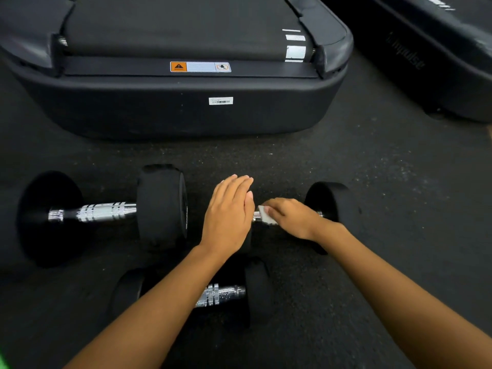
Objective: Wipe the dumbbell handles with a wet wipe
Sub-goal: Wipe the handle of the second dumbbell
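Note:
Three black dumbbells with chrome handles lie on the dark floor. The right dumbbell (328, 202) has its handle under my right hand (291, 217), which holds a white wet wipe (265, 214) wrapped on the handle. My left hand (230, 213) lies flat, fingers straight, on that dumbbell's left weight, which it hides. The large left dumbbell (106, 211) lies untouched with its handle fully in sight. A third dumbbell (223, 294) lies nearer me, partly under my left forearm.
The rear end of a black treadmill (186, 107) stands just beyond the dumbbells. A second black machine base (426, 62) sits at the upper right. Speckled rubber flooring (372, 161) stretches to the right of the dumbbells.

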A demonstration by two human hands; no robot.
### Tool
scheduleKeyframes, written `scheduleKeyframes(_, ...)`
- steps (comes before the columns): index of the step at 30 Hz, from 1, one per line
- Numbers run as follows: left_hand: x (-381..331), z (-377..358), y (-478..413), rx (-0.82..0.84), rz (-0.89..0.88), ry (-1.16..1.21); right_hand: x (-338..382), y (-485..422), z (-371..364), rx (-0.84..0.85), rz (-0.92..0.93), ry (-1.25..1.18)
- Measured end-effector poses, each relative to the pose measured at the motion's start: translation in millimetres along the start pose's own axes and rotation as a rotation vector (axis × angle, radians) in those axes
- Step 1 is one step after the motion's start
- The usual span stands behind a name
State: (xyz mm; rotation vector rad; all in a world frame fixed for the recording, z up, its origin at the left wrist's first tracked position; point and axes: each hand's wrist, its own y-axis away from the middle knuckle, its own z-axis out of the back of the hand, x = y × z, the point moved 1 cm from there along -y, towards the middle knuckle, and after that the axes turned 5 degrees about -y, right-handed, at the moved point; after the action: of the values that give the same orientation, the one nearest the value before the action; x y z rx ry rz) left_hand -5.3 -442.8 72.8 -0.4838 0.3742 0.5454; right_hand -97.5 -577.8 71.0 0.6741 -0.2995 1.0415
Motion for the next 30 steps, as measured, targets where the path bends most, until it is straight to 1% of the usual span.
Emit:
scheduleKeyframes(3,0.7,-1.7,-1.3,-0.007,-0.001,0.008,10.2,-8.3,-0.4,0.002,-0.043,0.019)
scheduleKeyframes(6,1.6,-1.8,-2.1,-0.011,-0.004,0.003,21.2,-12.6,-11.2,-0.038,0.052,0.063)
scheduleKeyframes(10,2.2,-1.0,0.0,-0.013,-0.001,0.004,9.8,1.8,-17.8,-0.170,0.168,-0.059)
scheduleKeyframes(14,1.6,-1.2,0.7,-0.005,0.001,0.009,-11.3,17.6,-16.9,-0.301,0.255,0.043)
scheduleKeyframes(18,0.1,-2.1,-0.7,-0.007,0.017,0.015,-2.0,17.7,-25.0,-0.433,0.295,0.137)
scheduleKeyframes(22,1.1,-1.2,-0.7,0.002,0.018,0.000,17.3,6.2,-42.6,-0.475,0.387,0.222)
scheduleKeyframes(25,2.0,-0.6,-0.8,0.005,0.007,0.005,6.2,12.9,-37.2,-0.479,0.410,0.258)
scheduleKeyframes(30,0.5,-0.8,0.1,0.004,0.010,0.010,-12.5,26.7,-32.4,-0.537,0.375,0.265)
